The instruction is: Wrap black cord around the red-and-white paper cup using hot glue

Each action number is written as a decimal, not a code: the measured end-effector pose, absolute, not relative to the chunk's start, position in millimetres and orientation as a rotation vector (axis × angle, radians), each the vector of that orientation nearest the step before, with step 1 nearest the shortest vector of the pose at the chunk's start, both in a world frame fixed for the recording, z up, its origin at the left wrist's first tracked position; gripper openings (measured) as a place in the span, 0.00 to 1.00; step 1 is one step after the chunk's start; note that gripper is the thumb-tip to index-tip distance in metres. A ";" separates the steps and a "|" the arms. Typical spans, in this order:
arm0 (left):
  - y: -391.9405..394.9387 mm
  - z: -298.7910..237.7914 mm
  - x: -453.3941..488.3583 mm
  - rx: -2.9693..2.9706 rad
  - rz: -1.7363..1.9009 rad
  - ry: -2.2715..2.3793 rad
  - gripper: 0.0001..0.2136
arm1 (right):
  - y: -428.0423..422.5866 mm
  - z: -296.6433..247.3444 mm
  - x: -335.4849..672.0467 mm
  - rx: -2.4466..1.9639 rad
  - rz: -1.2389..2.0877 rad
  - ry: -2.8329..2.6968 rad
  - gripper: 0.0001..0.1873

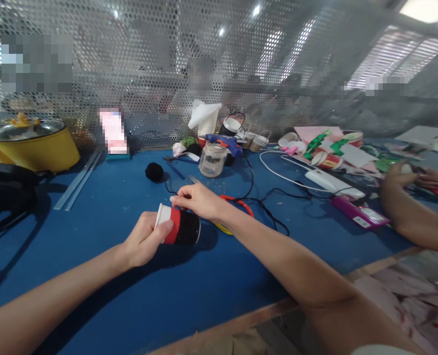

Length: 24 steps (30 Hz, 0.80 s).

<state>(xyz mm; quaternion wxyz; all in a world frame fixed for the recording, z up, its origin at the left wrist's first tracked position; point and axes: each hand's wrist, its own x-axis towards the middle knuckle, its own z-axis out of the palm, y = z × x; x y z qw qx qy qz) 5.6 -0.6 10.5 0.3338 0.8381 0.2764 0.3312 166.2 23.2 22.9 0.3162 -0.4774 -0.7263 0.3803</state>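
With your left hand [143, 239] gripping the tilted paper cup [178, 228] over the blue table [93, 222], guide the black yarn [154, 172] evenly with your right hand [199, 201], its fingers narrowly pinched, on what I cannot tell.

A yellow pot [56, 153] with a glass lid [45, 129] stands at the left of the blue table [226, 276]. Two translucent strips [70, 189] lie to its right. A clear jar [211, 165] stands near mid-table. On the right, a white power strip [329, 182] lies near a purple package [346, 209]. A perforated metal panel [137, 64] spans the rear.
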 end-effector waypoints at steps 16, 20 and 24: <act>0.5 8.7 6.4 1.981 0.865 0.808 0.16 | 25.0 17.2 167.3 -1.347 1.002 -1.961 0.18; 1.2 7.0 6.4 1.776 0.832 0.846 0.16 | 25.7 17.3 165.8 -1.363 1.013 -1.946 0.17; 1.5 11.4 8.5 1.593 0.839 0.935 0.15 | 29.5 23.0 169.9 -1.345 1.003 -1.905 0.16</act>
